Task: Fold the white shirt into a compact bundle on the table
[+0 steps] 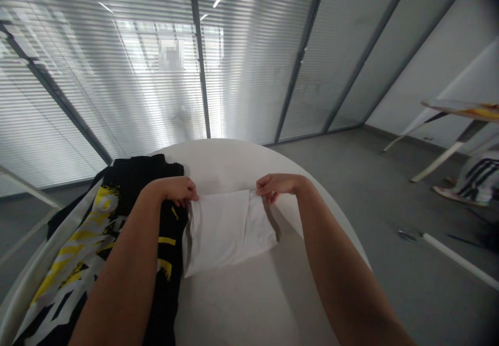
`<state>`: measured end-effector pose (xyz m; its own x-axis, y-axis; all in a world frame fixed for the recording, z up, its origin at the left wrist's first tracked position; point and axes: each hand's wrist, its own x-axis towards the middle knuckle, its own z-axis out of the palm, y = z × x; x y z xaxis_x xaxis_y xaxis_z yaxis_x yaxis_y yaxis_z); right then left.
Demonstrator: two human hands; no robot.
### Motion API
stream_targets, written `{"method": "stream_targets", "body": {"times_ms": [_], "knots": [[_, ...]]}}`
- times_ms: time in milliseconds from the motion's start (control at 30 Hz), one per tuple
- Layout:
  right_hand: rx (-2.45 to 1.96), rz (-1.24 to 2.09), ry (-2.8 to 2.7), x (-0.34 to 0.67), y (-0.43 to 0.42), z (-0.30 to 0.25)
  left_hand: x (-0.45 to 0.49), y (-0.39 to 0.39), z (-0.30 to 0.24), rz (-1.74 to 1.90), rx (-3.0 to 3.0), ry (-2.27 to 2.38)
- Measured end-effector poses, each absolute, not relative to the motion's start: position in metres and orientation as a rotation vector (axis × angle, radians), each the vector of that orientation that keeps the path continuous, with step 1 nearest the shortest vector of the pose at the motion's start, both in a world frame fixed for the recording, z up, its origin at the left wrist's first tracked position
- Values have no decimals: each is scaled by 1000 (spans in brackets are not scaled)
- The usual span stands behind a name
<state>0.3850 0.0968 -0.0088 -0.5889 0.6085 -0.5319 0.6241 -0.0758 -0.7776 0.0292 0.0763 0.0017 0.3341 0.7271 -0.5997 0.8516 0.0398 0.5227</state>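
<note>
A folded white cloth [222, 229] spreads between my two hands over the round white table, its upper edge pulled fairly straight. My left hand [179, 191] pinches the cloth's far left corner, fingers closed on it. At the far right corner, my right hand [273, 186] grips the fabric between thumb and fingers. The cloth's near edge hangs or rests close to the tabletop; I cannot tell which. Beside my left forearm, partly under it, lies black clothing [140, 171] with yellow and white print.
The round white table [234, 309] has its curved far edge near the glass partition with blinds [249, 75]. At right stand another table [460, 107] and a person's shoe [462, 196]. A white bar [460, 260] shows above the grey floor.
</note>
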Motion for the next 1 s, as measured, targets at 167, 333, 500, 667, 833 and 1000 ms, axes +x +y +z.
{"method": "stream_targets", "body": {"times_ms": [167,333,500,667,833,1000], "knots": [[1400,-1842,2134,390,97,-9,21,78,-3,-149,1717,1452],[1429,-1896,2103,395,94,-7,14,76,-3,-72,1686,1476],[1509,-1911,2079,398,94,-6,15,73,1,-44,1658,1528],[1709,-1782,2099,389,95,-4,29,72,7,-179,1606,1552],[1807,-1704,2063,379,96,-4,42,69,13,-275,1603,1484],[1824,-1710,2056,381,98,-9,35,67,12,-170,1576,1427]]}}
